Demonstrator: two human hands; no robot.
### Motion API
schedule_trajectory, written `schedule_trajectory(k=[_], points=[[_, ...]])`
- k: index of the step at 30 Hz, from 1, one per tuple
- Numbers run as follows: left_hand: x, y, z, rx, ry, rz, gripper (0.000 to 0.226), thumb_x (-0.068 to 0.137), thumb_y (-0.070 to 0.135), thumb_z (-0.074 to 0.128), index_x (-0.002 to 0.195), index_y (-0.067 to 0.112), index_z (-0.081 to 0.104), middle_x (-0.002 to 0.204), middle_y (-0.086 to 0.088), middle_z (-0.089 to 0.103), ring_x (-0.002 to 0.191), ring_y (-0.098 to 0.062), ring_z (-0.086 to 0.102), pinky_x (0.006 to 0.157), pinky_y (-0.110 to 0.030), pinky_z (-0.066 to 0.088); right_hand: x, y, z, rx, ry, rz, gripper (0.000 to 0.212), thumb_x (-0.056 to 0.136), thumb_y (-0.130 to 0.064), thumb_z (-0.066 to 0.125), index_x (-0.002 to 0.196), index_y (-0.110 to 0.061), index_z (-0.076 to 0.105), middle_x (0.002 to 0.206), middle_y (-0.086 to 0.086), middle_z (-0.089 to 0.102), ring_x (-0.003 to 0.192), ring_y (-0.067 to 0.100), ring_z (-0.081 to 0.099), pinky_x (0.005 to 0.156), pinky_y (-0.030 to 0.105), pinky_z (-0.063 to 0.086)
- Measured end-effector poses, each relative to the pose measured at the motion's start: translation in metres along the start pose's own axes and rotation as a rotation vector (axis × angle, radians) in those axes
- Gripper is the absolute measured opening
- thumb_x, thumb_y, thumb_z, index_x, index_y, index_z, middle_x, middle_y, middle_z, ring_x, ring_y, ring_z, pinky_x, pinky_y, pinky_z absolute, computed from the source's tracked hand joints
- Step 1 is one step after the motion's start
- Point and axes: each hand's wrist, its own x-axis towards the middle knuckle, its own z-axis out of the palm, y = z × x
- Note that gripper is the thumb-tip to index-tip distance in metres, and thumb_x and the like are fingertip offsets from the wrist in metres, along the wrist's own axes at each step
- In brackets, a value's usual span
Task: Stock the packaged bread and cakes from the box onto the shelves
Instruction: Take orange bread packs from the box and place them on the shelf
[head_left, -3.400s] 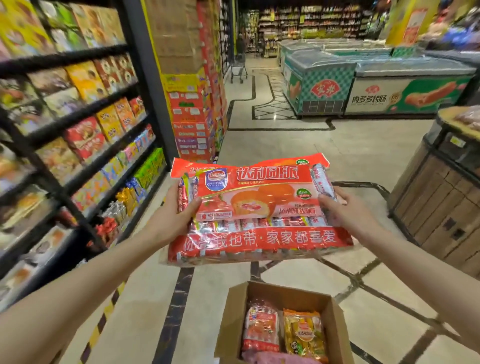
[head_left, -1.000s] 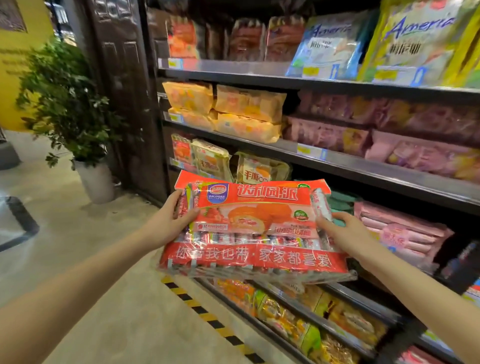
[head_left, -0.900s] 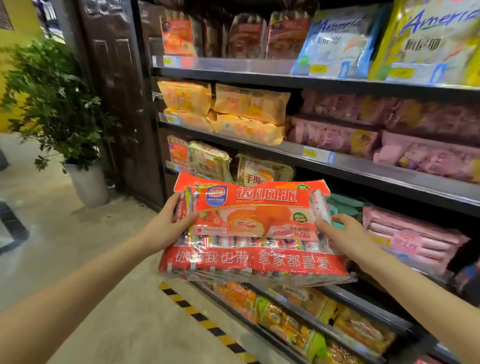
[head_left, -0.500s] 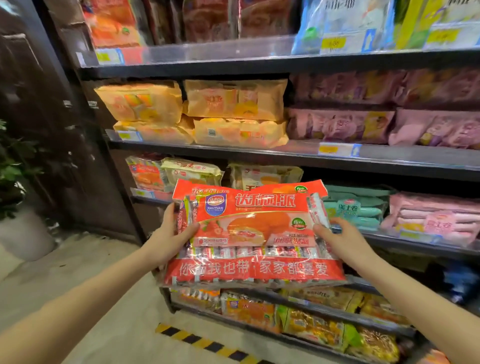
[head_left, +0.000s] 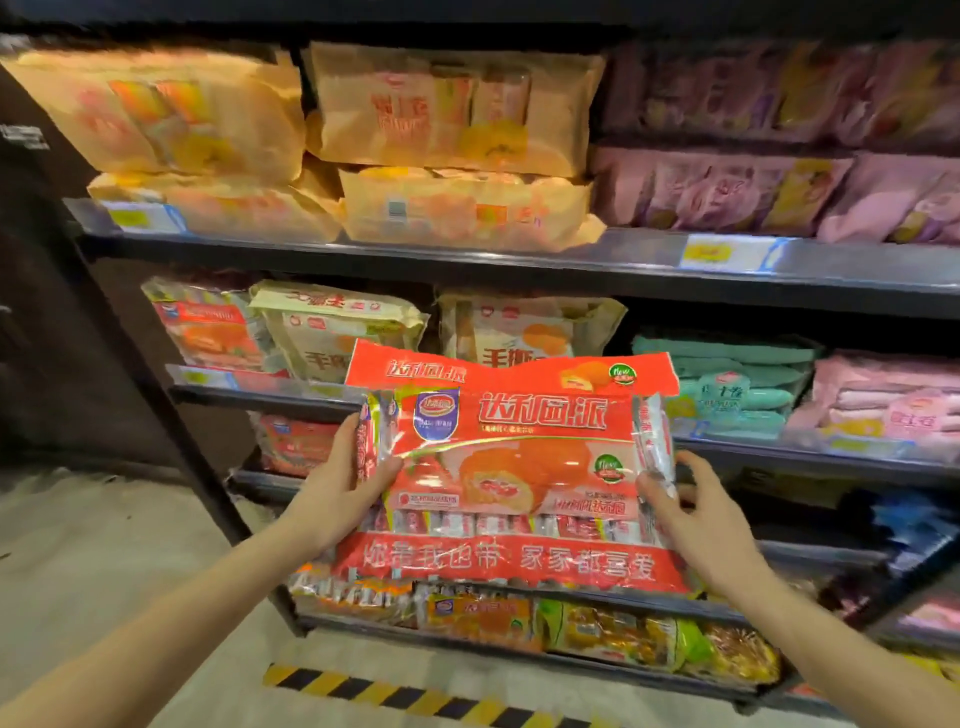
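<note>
Dark metal shelves with glossy front rails are filling the view above a pale concrete floor with a yellow-black hazard stripe at 6 o'clock. Crinkly yellow bags are sitting at 12, pink packs at 2, mint packs at 3. Left hand and right hand are gripping the side edges of the flat, shiny red cake pack, held at centre before the middle shelves.
</note>
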Motion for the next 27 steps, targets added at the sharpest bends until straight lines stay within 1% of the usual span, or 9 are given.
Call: schedule_trajectory(k=[2,5,11,14,18,20,22,24,27], points=[[0.008,-0.014,0.015,0.014,0.064,0.113,0.054,0.082,0.051,0.057,0.116,0.069,0.019,0.103,0.043,0.055,0.092,0.026,0.051,0.078,-0.004,0.04,0.008,0.023,0.019,0.028,0.053,-0.031,0.057,0.087,-0.037,0.059,0.136,-0.022,0.035,0.119,0.01,0.061,0.079,0.013,0.061,0.067,0.031,0.047],[0.022,-0.049,0.037,0.012,0.137,0.219,0.06,0.081,0.042,0.056,0.119,0.063,0.016,0.11,0.043,0.045,0.09,0.033,0.045,0.071,0.004,0.037,0.023,0.059,0.046,0.081,0.09,-0.044,0.062,0.087,-0.033,0.06,0.14,-0.024,0.03,0.136,0.01,0.049,0.091,0.014,0.055,0.063,0.024,0.045],[0.071,-0.126,0.073,0.052,0.342,0.481,0.069,0.074,0.054,0.061,0.124,0.069,0.017,0.114,0.059,0.036,0.101,0.033,0.04,0.079,0.007,0.032,0.073,0.121,0.092,0.098,0.212,-0.299,0.067,0.075,-0.048,0.06,0.135,-0.033,0.035,0.122,0.001,0.057,0.09,-0.002,0.059,0.076,0.033,0.052],[0.097,-0.159,0.089,0.0,0.445,0.606,0.069,0.07,0.062,0.062,0.127,0.065,0.022,0.116,0.047,0.048,0.104,0.019,0.051,0.084,-0.004,0.041,0.098,0.162,0.114,0.103,0.252,-0.478,0.085,0.063,-0.072,0.063,0.134,-0.035,0.035,0.124,-0.004,0.058,0.104,0.002,0.061,0.082,0.025,0.053],[0.133,-0.197,0.107,-0.061,0.54,0.804,0.08,0.072,0.07,0.059,0.137,0.037,0.026,0.115,0.03,0.057,0.1,-0.01,0.062,0.084,-0.033,0.053,0.125,0.2,0.141,0.12,0.367,-0.683,0.08,0.067,-0.051,0.072,0.136,-0.038,0.032,0.126,-0.005,0.057,0.111,0.012,0.06,0.092,0.025,0.049],[0.149,-0.206,0.115,-0.076,0.544,0.897,0.091,0.075,0.067,0.06,0.142,0.018,0.022,0.115,0.026,0.058,0.101,-0.014,0.062,0.087,-0.046,0.052,0.138,0.211,0.151,0.142,0.408,-0.782,0.084,0.068,-0.042,0.074,0.139,-0.029,0.031,0.12,-0.014,0.059,0.108,0.008,0.061,0.094,0.029,0.048],[0.161,-0.209,0.121,-0.071,0.536,0.969,0.096,0.078,0.065,0.059,0.142,0.008,0.015,0.119,0.032,0.054,0.104,-0.005,0.059,0.093,-0.048,0.049,0.148,0.218,0.156,0.145,0.459,-0.856,0.086,0.069,-0.036,0.073,0.141,-0.019,0.029,0.113,-0.025,0.06,0.106,0.004,0.061,0.095,0.035,0.049],[0.171,-0.21,0.126,-0.065,0.547,1.014,0.097,0.079,0.063,0.058,0.143,0.008,0.012,0.121,0.034,0.053,0.106,-0.004,0.059,0.095,-0.049,0.048,0.156,0.223,0.155,0.148,0.484,-0.912,0.087,0.071,-0.041,0.073,0.141,-0.018,0.027,0.117,-0.019,0.059,0.109,0.009,0.061,0.095,0.042,0.049],[0.178,-0.209,0.134,-0.079,0.549,1.02,0.094,0.081,0.057,0.062,0.144,0.012,0.009,0.118,0.024,0.059,0.109,-0.022,0.062,0.093,-0.056,0.047,0.164,0.23,0.148,0.147,0.501,-0.947,0.094,0.069,-0.056,0.071,0.142,-0.019,0.025,0.126,0.002,0.057,0.113,0.015,0.06,0.094,0.048,0.049]])
